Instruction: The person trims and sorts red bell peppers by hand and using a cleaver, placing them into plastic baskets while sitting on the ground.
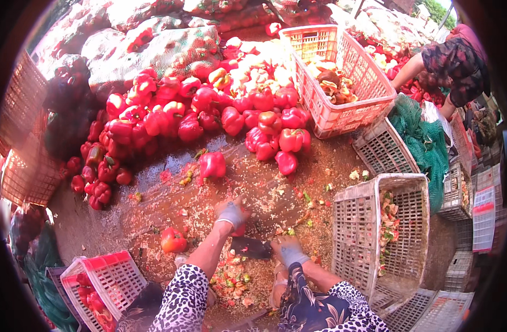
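My left hand [229, 213], in a pale glove, is closed over a red bell pepper [240, 229] that shows only in part beside the palm. My right hand [289, 250], also gloved, grips a knife with a broad dark blade [251, 248]. The blade points left, just below the pepper. A whole red pepper [212, 165] sits farther off on the wet brown surface. Left of my left forearm lies an orange-red pepper [173, 240]. Seeds, cores and scraps [231, 279] are strewn between my feet.
A large heap of red peppers [170, 113] and mesh sacks [154, 52] fills the far side. Crates stand around: one with pepper pieces [342, 113], one tipped with scraps [350, 238], one with red pieces [118, 276]. Another person [455, 69] works at far right beside green netting [416, 141].
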The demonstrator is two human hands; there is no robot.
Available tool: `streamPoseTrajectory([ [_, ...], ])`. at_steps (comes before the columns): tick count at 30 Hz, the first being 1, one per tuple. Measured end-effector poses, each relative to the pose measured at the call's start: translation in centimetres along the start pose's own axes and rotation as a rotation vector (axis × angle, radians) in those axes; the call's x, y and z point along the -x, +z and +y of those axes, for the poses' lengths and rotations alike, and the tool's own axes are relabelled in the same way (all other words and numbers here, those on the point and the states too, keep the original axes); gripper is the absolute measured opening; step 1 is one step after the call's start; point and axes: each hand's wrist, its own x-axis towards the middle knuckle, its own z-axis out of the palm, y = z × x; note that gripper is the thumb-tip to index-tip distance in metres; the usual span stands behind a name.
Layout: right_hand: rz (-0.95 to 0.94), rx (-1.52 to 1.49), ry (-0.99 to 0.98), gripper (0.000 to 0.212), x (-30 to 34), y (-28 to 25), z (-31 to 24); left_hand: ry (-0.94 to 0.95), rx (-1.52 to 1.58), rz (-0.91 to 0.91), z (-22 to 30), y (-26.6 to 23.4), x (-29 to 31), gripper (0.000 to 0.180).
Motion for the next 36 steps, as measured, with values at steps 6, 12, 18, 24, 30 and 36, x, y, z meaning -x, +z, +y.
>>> streamPoseTrajectory([
  [6, 0.076, -0.013, 0.056, 0.039, 0.3, 5.3, 0.9, -0.081, 0.426, 0.401, -4.6, 5.2, 1.1, 0.099],
  [12, -0.282, -0.213, -0.011, 0.035, -2.2, 0.2, 0.2, -0.125, 0.836, 0.373, -6.8, 7.6, 3.5, 0.097],
  [18, -0.470, -0.816, 0.220, 0.044, 1.3, -2.3, 1.6, -0.283, 0.684, 0.551, -4.8, 8.6, 4.0, 0.082],
  [24, -0.072, -0.679, 0.407, 0.035, 4.1, -5.7, -1.9, -0.268, 0.732, 0.758, -6.0, 11.9, 4.4, 0.073],
  [30, 0.141, -0.326, 0.195, 0.022, -0.9, -5.2, -5.1, -0.248, 0.678, 0.781, -5.8, 12.7, 4.6, 0.082],
  [36, 0.022, -0.283, 0.091, 0.018, -4.4, -4.5, -6.2, -0.201, 0.715, 0.749, -7.0, 13.0, 5.0, 0.083],
])
